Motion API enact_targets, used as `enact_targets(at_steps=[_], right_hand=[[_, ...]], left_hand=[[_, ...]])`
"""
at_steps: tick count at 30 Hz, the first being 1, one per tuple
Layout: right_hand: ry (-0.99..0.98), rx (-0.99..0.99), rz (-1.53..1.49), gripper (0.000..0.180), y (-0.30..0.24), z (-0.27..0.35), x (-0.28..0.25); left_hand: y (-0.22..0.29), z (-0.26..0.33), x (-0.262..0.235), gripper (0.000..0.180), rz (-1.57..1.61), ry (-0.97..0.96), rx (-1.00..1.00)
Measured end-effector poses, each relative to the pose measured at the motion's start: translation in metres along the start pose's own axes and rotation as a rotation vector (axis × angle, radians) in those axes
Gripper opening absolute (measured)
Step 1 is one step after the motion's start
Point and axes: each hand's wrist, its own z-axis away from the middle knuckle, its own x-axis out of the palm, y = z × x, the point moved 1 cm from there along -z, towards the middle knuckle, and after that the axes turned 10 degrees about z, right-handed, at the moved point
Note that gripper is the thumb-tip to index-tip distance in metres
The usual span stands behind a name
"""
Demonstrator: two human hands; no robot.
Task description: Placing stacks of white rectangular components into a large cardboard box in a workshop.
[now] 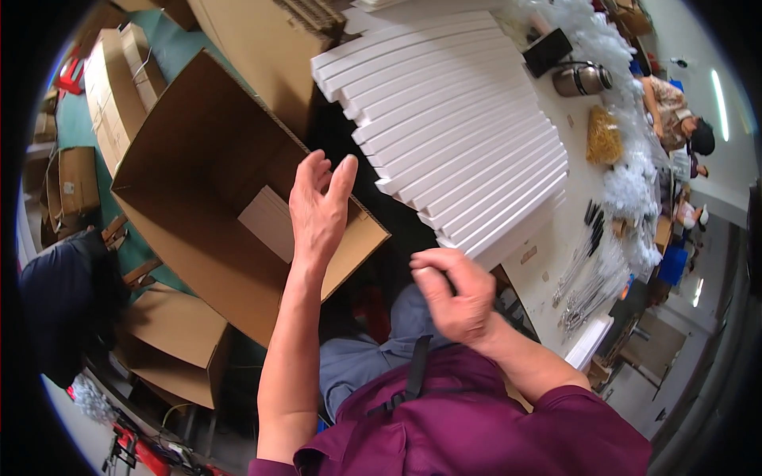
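My left hand (319, 208) is raised over the right rim of a large open cardboard box (198, 230), its thumb apart from the fingers and nothing held. Inside that box, a white flat piece (268, 222), probably a carton, lies at the bottom, partly hidden by my wrist. My right hand (459, 295) hovers just off the near corner of the table, loosely curled with thumb and forefinger almost meeting; no object shows in it. Beyond it, a long row of slim white cartons (460, 135) is packed side by side on the table.
On the table (540, 278) are a steel flask (582, 79), a black phone-like object (548, 52), a bag of yellow pieces (605, 136), clear plastic bags (631, 190) and thin metal rods (591, 297). Another open carton (171, 341) stands lower left. People (675, 115) work at the far right.
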Motion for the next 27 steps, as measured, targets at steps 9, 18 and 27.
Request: enact_targets(at_steps=[9,18,27], right_hand=[[0.254,0.657,-0.369,0.039,0.097,0.036,-0.060],[0.180,0.671,-0.523,0.029,0.122,0.008,-0.056],[0.121,0.703,-0.555,0.030,0.120,0.000,-0.075]], left_hand=[[0.033,-0.022,0.049,0.068,0.091,-0.060,-0.102],[0.010,-0.017,0.060,0.036,0.188,0.044,-0.045],[0.010,0.017,0.082,0.044,0.324,0.071,-0.088]])
